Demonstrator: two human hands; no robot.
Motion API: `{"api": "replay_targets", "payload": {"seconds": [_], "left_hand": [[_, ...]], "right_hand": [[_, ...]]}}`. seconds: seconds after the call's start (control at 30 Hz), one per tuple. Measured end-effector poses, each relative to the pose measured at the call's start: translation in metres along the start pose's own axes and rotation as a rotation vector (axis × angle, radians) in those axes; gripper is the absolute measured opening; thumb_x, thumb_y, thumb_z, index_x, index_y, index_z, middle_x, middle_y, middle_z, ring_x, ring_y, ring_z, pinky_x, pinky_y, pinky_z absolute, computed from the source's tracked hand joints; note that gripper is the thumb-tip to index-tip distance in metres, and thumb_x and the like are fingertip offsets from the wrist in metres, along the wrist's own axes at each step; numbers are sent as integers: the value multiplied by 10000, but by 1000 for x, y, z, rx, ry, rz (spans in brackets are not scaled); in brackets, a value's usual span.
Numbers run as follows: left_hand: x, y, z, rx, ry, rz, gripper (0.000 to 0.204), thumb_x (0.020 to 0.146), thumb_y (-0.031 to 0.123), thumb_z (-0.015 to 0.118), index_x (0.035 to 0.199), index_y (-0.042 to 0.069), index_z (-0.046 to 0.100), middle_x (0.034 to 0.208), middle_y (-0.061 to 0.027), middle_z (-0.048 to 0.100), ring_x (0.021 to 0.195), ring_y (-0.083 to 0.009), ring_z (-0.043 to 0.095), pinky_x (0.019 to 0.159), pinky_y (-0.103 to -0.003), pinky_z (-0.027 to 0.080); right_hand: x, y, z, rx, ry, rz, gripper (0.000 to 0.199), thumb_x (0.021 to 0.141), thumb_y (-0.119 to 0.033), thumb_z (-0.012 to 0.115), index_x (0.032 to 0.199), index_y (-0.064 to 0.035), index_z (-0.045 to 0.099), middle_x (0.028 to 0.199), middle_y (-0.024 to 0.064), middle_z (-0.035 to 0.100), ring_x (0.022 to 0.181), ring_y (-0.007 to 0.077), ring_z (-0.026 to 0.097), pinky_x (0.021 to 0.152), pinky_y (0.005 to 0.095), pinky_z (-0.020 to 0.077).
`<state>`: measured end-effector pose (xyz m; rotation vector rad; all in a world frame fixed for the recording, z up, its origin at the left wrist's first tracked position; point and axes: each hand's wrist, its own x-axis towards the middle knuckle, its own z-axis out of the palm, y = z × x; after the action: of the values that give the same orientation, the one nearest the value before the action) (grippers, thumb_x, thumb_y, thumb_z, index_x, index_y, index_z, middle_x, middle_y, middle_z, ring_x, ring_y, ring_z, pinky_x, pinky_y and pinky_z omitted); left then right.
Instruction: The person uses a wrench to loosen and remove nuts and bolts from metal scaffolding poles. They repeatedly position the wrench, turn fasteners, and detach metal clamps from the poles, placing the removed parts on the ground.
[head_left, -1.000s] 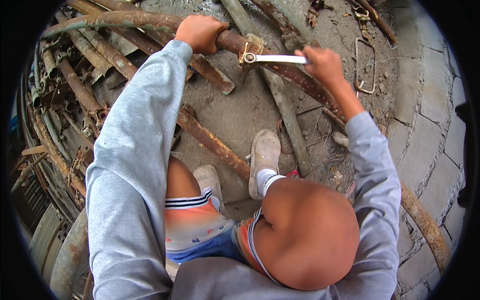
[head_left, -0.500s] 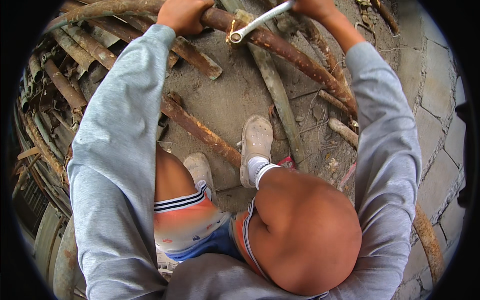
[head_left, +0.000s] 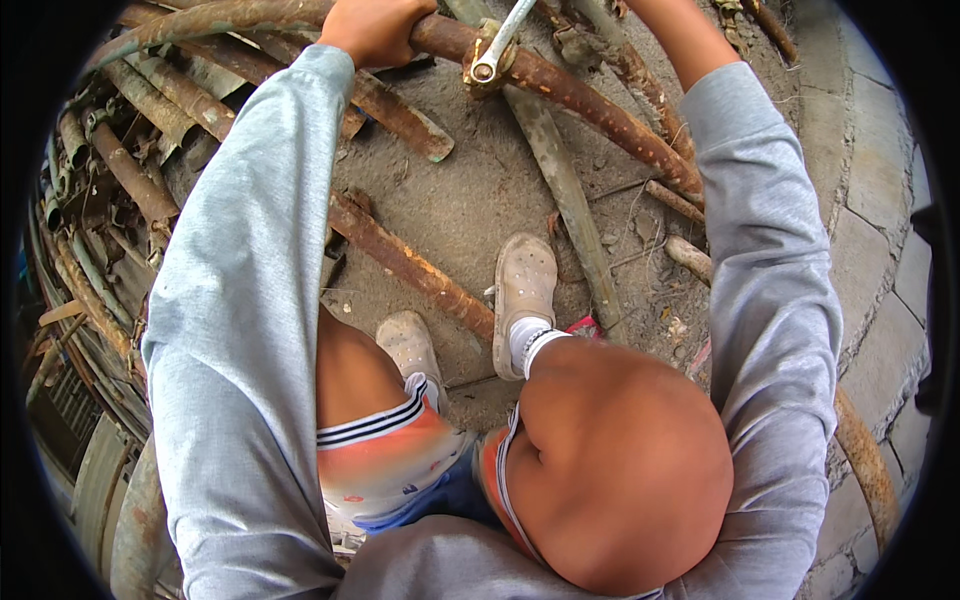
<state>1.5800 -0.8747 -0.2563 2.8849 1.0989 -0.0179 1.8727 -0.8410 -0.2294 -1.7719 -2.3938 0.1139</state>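
Observation:
My left hand is closed around a long rusty pipe that crosses the top of the view and runs down to the right. A silver wrench sits with its ring end on a rusty clamp on that pipe, just right of my left hand. The handle points steeply up and out of the picture. My right forearm, in a grey sleeve, reaches toward the handle, but the hand itself is cut off by the top edge. My bent knee fills the lower middle.
My feet in pale clogs stand on dusty ground. A short rusty pipe and a grey pipe lie beside them. Several rusty pipes are piled at the left. Paving stones border the right.
The wrench handle has swung from level to steeply upward. Both hands have moved toward the top edge, and my right hand has gone out of view.

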Motion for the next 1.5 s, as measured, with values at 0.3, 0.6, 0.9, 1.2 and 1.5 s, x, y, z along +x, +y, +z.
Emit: {"api": "replay_targets", "payload": {"seconds": [0.3, 0.6, 0.9, 1.2, 1.5], "left_hand": [[9, 7, 6, -31, -58, 0, 317, 666, 375, 769, 894, 164, 708, 852, -129, 725, 789, -357, 710, 691, -489, 559], [-65, -128, -18, 191, 167, 88, 570, 748, 271, 762, 1274, 122, 600, 1196, -115, 592, 1197, -330, 533, 1054, -466, 402], [-49, -114, -34, 126, 41, 51, 616, 636, 296, 839, 1182, 131, 608, 1092, -86, 595, 1134, -325, 551, 1039, -508, 379], [-40, -82, -9, 53, 249, 66, 418, 577, 229, 810, 958, 132, 666, 914, -71, 618, 945, -308, 613, 862, -442, 446], [-45, -88, -6, 71, 239, 54, 414, 582, 240, 800, 965, 138, 681, 904, -69, 640, 946, -302, 632, 827, -444, 443]], "right_hand": [[55, -86, 33, -15, -181, 8, 312, 860, -253, 640, 1017, -8, 750, 1035, 247, 723, 972, 402, 707, 871, 477, 573], [-15, -245, 41, 535, 174, -89, 278, 964, -242, 560, 1032, 8, 661, 953, 243, 689, 891, 373, 703, 788, 461, 551], [-176, -256, 53, 342, -37, -490, 351, 914, -370, 661, 664, -126, 626, 572, 34, 590, 659, 231, 620, 775, 431, 445], [-299, -162, 30, 747, 91, 169, 247, 891, -121, 730, 1094, -39, 616, 1087, 114, 620, 1045, 265, 615, 895, 447, 504], [-267, -74, 3, 1212, 268, 1007, 412, 997, -55, 631, 1371, 59, 498, 947, 101, 664, 788, 133, 611, 666, 225, 519]]}}
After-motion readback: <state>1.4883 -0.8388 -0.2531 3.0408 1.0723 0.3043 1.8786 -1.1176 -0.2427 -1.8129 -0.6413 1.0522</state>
